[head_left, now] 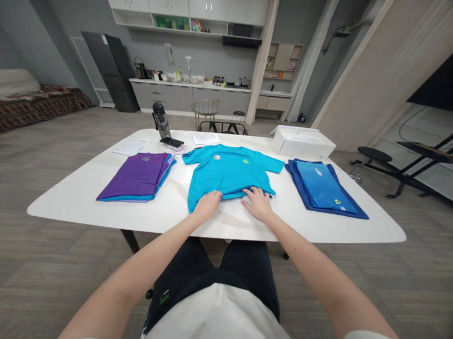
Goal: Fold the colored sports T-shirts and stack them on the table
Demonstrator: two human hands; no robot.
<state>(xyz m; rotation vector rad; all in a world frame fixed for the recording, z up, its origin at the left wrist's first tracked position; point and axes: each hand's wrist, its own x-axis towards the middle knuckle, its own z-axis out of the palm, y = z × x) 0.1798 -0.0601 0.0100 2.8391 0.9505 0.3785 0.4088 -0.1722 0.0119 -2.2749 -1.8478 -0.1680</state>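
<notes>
A turquoise T-shirt point(230, 170) lies face up in the middle of the white table, sleeves spread to both sides. Its lower edge is bunched and partly turned up near me. My left hand point(208, 204) has its fingers closed on the hem at the lower left. Further right, my right hand point(258, 204) holds the turned-up lower edge, thumb apart from the fingers. Fabric under the fingertips is partly hidden.
Left on the table point(76, 202) is a stack of folded clothes point(135, 177), purple on top. Folded blue clothes point(322, 187) lie right. Behind stand a water bottle point(161, 121), a phone point(171, 142), papers point(206, 139) and a white box point(303, 145).
</notes>
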